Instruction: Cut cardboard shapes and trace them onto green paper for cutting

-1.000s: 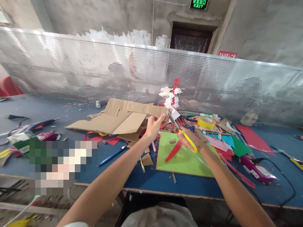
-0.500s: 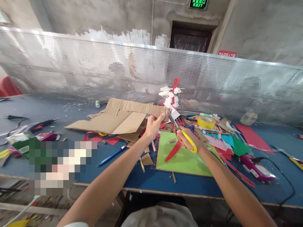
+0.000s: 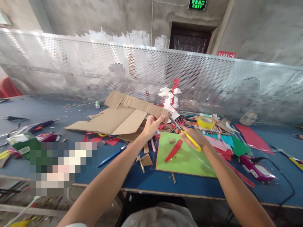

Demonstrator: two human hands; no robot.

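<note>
My left hand point(image 3: 151, 125) pinches the right end of a long brown cardboard sheet point(image 3: 134, 104), holding that end up off the table. My right hand point(image 3: 193, 137) grips yellow-handled scissors point(image 3: 182, 130), whose metal blades point up and left and meet the cardboard edge just beside my left fingers. Below my hands lies a green sheet point(image 3: 187, 157) with a red paper strip point(image 3: 174, 150) on it. Behind the blades stands a small red and white paper figure point(image 3: 171, 96).
Flat cardboard pieces point(image 3: 106, 121) lie to the left. A yellow tape roll point(image 3: 204, 122), coloured paper sheets point(image 3: 236, 143), a purple glue gun point(image 3: 257, 168) with cable and a blue pen point(image 3: 112, 155) litter the blue table point(image 3: 47, 108). A perforated metal screen point(image 3: 71, 66) runs along the back.
The cardboard's far left end has risen and tilted. My right hand with the scissors has shifted slightly right and up; the blades stay at the cardboard edge.
</note>
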